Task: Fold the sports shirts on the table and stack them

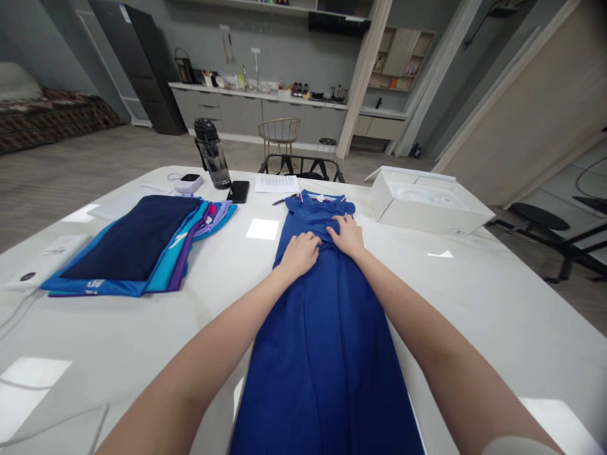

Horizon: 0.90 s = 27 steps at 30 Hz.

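Note:
A dark blue dress (327,328) lies lengthwise on the white table, its striped collar at the far end and its skirt running over the near edge. My left hand (301,254) rests on the left side of its waist, fingers bent and apart with the tips on the cloth. Slightly farther up on the right, my right hand (347,236) touches the bodice with thumb and fingers spread. Creases run across the fabric between both hands. Neither hand visibly lifts the cloth. The undersides of my fingers are hidden.
Left stands a stack of folded clothes (135,237) beside a white power bank (50,259) with a cable. Behind are a water bottle (213,155), a phone (238,191), a printed sheet (276,184) and a pen (283,200). An open white box (422,208) sits back right.

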Tool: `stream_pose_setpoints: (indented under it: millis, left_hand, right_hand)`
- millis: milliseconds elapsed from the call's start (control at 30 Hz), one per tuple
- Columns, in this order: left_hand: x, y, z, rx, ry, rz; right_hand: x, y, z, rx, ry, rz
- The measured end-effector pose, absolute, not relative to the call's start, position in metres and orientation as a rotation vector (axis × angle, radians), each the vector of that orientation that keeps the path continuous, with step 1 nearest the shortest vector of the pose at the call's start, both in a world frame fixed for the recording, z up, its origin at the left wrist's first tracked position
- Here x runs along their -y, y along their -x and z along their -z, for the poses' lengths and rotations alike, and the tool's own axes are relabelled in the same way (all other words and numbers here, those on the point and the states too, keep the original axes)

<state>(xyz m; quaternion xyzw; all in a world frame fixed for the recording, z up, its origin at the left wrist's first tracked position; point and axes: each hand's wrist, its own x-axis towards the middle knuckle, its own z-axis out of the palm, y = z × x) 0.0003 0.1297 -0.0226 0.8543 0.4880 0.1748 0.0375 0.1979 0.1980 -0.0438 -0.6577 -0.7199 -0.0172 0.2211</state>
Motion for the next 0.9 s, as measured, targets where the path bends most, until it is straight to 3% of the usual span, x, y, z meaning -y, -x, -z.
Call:
stream_pose_setpoints:
  millis: [200, 467, 900]
  left_hand:
    - [-0.077, 0.012, 0.021, -1.738, -2.599, -0.266]
    - [-0.044, 0.007, 0.019, -1.913, -2.366, -0.225]
    - [-0.032, 0.032, 0.041, -1.329, -2.491, -0.614]
  right_hand:
    - [-0.135, -0.163, 0.035, 2.441, 1.472, -0.147]
    - [-0.106, -0.141, 0.021, 2.691, 1.331, -0.013]
    - [-0.068, -0.159, 0.034, 2.466, 1.547, -0.106]
